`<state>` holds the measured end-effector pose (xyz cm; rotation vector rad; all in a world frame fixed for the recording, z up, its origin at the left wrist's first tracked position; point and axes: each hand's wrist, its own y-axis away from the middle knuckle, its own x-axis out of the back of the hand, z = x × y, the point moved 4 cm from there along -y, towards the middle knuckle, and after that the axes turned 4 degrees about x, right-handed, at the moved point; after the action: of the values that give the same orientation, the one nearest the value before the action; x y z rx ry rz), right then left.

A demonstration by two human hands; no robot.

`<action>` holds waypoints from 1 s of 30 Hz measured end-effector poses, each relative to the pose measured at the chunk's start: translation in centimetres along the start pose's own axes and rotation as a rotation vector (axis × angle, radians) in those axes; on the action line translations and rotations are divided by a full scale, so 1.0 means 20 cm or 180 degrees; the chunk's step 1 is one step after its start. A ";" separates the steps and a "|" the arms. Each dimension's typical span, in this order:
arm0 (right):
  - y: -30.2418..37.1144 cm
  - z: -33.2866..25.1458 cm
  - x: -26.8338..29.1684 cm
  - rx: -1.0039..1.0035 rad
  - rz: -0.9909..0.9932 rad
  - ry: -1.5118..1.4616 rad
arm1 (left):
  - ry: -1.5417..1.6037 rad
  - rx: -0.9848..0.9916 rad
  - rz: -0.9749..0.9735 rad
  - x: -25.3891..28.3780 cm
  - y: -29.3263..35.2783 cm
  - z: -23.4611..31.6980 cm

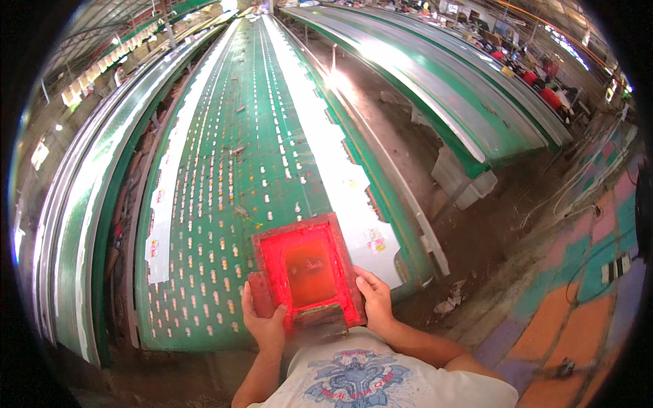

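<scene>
A red-stained screen printing frame (pixel 341 255) is held tilted in front of my body, above the near end of a long green table. Inside it, the orange-brown mesh (pixel 309 272) has wet-looking red ink around its edges. My left hand (pixel 265 326) grips the lower left side, thumb on the front and fingers up along the edge. On the opposite side, my right hand (pixel 374 296) is closed round the right edge. A dark wooden block (pixel 321 319), possibly a squeegee, lies across the frame's lower end; its lower part is blurred.
The long green printing table (pixel 224 190) carries rows of small printed marks. White strips with coloured prints lie along its left (pixel 158 255) and right (pixel 340 170) sides. Other long tables run at the left (pixel 85 224) and right (pixel 476 115). Coloured floor patches (pixel 544 319) are at right.
</scene>
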<state>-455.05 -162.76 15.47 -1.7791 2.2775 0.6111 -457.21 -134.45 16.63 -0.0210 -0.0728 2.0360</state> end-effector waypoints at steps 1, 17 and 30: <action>-0.05 -0.03 0.13 0.0095 -0.0013 0.0122 | -0.0049 -0.0033 0.0038 -0.13 0.04 0.03; -0.34 -0.43 0.79 0.0028 -0.0217 0.0012 | -0.0170 0.0153 0.0217 -0.90 0.37 0.10; -0.74 -0.63 1.17 0.0090 -0.0394 0.0426 | -0.0205 0.0138 0.0428 -1.42 0.43 0.03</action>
<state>-445.84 -191.75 14.55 -1.9847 2.2250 0.4481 -452.19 -163.68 16.15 0.0687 -0.0693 2.1721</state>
